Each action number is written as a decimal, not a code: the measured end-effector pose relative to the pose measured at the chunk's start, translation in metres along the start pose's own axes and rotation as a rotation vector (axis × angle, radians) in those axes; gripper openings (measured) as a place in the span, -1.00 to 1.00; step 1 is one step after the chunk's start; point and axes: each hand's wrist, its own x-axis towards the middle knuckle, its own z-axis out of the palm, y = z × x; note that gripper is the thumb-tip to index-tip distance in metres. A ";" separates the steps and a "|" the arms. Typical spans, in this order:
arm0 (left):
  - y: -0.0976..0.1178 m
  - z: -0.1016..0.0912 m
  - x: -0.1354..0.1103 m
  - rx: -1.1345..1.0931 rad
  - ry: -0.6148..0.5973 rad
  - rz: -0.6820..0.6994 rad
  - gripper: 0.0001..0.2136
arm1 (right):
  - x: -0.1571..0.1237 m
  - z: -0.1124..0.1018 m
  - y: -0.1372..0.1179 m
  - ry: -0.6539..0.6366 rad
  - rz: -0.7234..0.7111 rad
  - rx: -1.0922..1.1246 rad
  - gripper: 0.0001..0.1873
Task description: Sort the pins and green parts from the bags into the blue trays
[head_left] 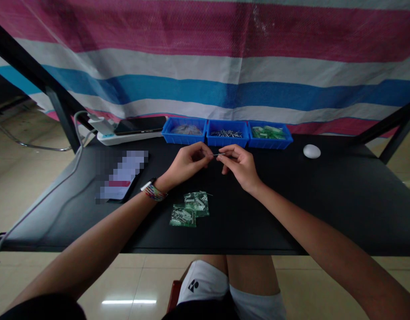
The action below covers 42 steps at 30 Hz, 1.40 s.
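Note:
My left hand (187, 161) and my right hand (239, 164) meet above the black table (325, 209), fingers pinched together. Between their fingertips runs a thin metal pin (217, 154), held from both ends. Just behind the hands stand three blue trays: the left one (184, 130) holds pale small parts, the middle one (227, 133) holds metal pins, the right one (270, 134) holds green packets. Two small green bags of parts (190, 209) lie on the table in front of my wrists.
A white power strip with a dark phone (141, 125) on it sits at the back left, its cable trailing off the left edge. A blurred card (123, 176) lies left of my left wrist. A white oval object (311, 151) rests at the back right. A striped tarp hangs behind.

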 end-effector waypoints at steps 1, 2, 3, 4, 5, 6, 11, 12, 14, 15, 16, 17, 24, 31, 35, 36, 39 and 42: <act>0.000 0.000 0.000 0.006 0.021 0.007 -0.80 | 0.000 0.000 0.000 0.011 0.009 0.008 -0.64; 0.000 0.000 0.000 0.015 0.043 0.016 -0.80 | 0.001 -0.001 0.001 0.019 0.018 0.019 -0.65; 0.000 0.000 0.000 0.026 0.062 0.025 -0.81 | 0.001 -0.001 0.001 0.019 0.028 0.033 -0.66; 0.000 0.000 0.000 0.037 0.076 0.034 -0.81 | 0.001 -0.002 0.001 0.014 0.037 0.047 -0.66; 0.001 0.000 0.000 0.048 0.086 0.041 -0.81 | 0.001 -0.002 0.001 0.005 0.046 0.058 -0.66; 0.002 0.000 0.000 0.054 0.092 0.047 -0.81 | 0.001 -0.002 0.001 -0.004 0.054 0.067 -0.64; 0.004 0.003 -0.001 0.039 0.111 0.054 -0.81 | 0.001 -0.002 0.000 -0.048 0.057 0.043 -0.57; 0.004 0.003 -0.001 0.038 0.114 0.054 -0.81 | 0.001 -0.002 0.000 -0.051 0.051 0.036 -0.57; 0.003 0.003 -0.001 0.035 0.114 0.058 -0.80 | 0.001 -0.002 0.000 -0.053 0.045 0.030 -0.57; 0.003 0.003 -0.001 0.032 0.112 0.061 -0.80 | 0.001 -0.001 0.001 -0.055 0.046 0.029 -0.56; 0.002 0.003 -0.001 0.030 0.110 0.064 -0.79 | 0.001 -0.001 0.001 -0.058 0.048 0.028 -0.57; 0.002 0.003 0.000 0.030 0.108 0.066 -0.79 | 0.001 -0.001 0.002 -0.063 0.051 0.027 -0.57; 0.004 0.000 0.000 0.051 0.086 0.029 -0.84 | 0.002 -0.002 0.003 -0.056 0.031 0.020 -0.67; 0.001 -0.004 0.002 0.003 0.030 -0.070 -0.76 | 0.001 -0.001 0.004 -0.034 -0.006 -0.006 -0.70; -0.003 -0.003 0.002 -0.014 0.020 -0.071 -0.73 | 0.001 0.000 0.003 -0.035 -0.015 -0.009 -0.72; -0.003 -0.002 0.002 -0.022 0.016 -0.068 -0.75 | 0.001 0.000 0.003 -0.034 -0.017 -0.005 -0.73; 0.000 -0.001 0.002 -0.049 0.016 -0.056 -0.78 | 0.002 0.000 0.003 -0.018 -0.009 0.010 -0.72; 0.004 0.000 0.002 -0.069 0.032 -0.042 -0.78 | 0.002 -0.001 0.004 0.013 0.019 0.023 -0.70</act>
